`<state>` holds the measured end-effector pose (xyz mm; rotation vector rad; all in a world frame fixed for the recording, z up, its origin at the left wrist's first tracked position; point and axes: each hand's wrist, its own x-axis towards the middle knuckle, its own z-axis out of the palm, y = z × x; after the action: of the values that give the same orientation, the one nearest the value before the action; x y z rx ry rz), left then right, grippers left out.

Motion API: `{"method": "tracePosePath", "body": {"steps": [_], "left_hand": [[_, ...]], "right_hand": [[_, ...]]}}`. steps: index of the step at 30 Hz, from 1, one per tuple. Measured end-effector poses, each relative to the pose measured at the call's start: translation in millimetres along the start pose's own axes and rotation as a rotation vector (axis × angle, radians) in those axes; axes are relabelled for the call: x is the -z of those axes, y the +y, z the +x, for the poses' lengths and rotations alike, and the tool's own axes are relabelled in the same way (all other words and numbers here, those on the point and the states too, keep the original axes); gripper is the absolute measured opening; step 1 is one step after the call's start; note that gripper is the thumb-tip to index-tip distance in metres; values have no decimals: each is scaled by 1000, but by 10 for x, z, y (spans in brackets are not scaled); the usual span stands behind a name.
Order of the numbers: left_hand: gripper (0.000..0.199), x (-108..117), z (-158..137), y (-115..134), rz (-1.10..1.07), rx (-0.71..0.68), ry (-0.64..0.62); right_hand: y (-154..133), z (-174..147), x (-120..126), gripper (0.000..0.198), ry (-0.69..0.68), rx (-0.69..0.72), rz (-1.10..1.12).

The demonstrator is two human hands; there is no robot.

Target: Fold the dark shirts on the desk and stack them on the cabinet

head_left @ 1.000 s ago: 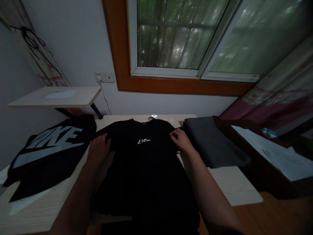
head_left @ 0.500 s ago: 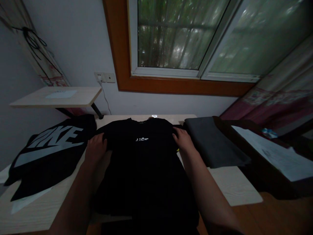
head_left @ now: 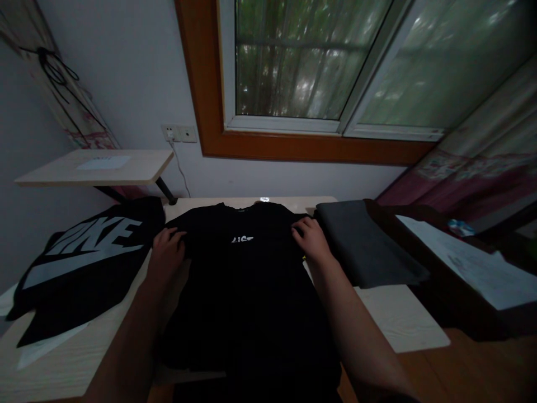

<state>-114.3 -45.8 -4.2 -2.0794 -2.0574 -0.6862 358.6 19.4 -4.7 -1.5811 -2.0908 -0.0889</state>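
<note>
A black T-shirt (head_left: 251, 291) lies spread on the table, its neckline toward the wall and a small white print on the chest. At its left sleeve area, the bent fingers of my left hand (head_left: 168, 246) are closed on the cloth. On the opposite side my right hand (head_left: 311, 238) pinches the other sleeve with curled fingers. The dark cloth hides exactly how much fabric each hand holds. The shirt's lower end reaches the near table edge, where it blends into darkness.
Left of the shirt lies a black garment (head_left: 84, 296) with large grey lettering, below a small raised shelf (head_left: 142, 168). A folded grey cloth (head_left: 364, 246) is at the right, beside a brown surface with a paper sheet (head_left: 470, 263). A window (head_left: 293, 73) is behind the pale table (head_left: 403, 319).
My fingers have curled more on both sleeves, and my right hand has shifted slightly inward. The white chest print shows a little more fully. The shirt stays in nearly the same place.
</note>
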Motion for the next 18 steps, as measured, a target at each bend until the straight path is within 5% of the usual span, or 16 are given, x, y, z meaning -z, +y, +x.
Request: {"method": "tracePosePath", "body": {"steps": [9,18], "left_hand": [[31,28,43,241,-196,-277,-156],[35,9,43,256,-198,-262,-202]], "right_hand": [[-49,23,15,26,-123,44,12],[-85,19,-5,27,-136,42,16]]}}
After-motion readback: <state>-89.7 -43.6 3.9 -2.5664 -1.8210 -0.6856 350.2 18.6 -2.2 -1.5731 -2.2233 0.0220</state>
